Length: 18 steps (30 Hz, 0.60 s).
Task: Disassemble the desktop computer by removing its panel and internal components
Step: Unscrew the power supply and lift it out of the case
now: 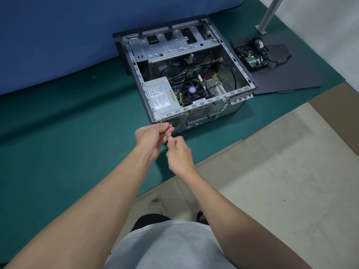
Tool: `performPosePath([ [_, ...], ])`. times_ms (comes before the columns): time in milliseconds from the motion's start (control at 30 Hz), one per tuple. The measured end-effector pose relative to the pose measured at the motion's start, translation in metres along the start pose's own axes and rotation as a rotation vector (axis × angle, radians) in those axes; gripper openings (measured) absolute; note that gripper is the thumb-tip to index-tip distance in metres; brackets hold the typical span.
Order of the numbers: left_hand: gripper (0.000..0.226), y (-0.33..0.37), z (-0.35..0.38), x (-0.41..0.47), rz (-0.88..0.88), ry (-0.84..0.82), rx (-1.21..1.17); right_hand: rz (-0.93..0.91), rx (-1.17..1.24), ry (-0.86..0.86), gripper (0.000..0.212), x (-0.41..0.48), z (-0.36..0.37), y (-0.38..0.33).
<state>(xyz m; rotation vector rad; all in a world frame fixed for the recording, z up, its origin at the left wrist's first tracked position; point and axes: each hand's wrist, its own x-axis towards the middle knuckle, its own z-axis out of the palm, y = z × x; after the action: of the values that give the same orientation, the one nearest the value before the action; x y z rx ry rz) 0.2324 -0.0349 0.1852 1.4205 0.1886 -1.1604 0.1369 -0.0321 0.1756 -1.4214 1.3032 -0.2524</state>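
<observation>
Leftmost, a blue padded surface (58,35) behind a green mat (58,133). Toward the middle, left hand (153,138), fingers pinched round the thin shaft of a screwdriver (165,133), tip against the near left corner of the computer case (174,45). Just right, right hand (179,154) curled tight on the handle, mostly hidden. Case on the mat, top open; grey power supply (161,96) in its near left corner, black fan (192,90) beside it. Further right, dark side panel (287,74) flat on the mat just beside the case, with a removed drive (252,55) and tangled cables on top. Far right, a metal post (270,14).
</observation>
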Motion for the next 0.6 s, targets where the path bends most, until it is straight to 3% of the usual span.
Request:
performPosePath([
  [100,0.003,-0.001,0.004,0.002,0.006,0.027,-0.028,0.338,0.635,-0.332,0.042,-0.002,-0.021,0.008],
  [167,0.004,-0.001,0.005,0.002,0.002,0.037,-0.045,0.426,0.844,-0.534,0.042,-0.005,-0.032,0.017],
  [233,0.005,-0.001,0.005,0.001,0.005,0.033,-0.056,0.411,0.943,-0.589,0.036,-0.006,-0.036,0.018],
  [300,0.007,-0.001,0.005,0.001,0.008,0.026,-0.067,0.367,0.938,-0.504,0.033,-0.006,-0.031,0.015],
  [367,0.008,0.0,0.004,0.001,0.006,0.023,-0.072,0.274,0.744,-0.35,0.033,-0.006,-0.024,0.011],
  [500,0.006,-0.001,0.005,0.0,0.002,0.027,-0.077,-0.153,-0.37,-0.009,0.031,-0.011,-0.014,0.014],
  [600,0.004,-0.002,0.006,0.0,0.002,0.019,-0.067,-0.283,-0.577,0.148,0.026,-0.016,-0.008,0.018],
])
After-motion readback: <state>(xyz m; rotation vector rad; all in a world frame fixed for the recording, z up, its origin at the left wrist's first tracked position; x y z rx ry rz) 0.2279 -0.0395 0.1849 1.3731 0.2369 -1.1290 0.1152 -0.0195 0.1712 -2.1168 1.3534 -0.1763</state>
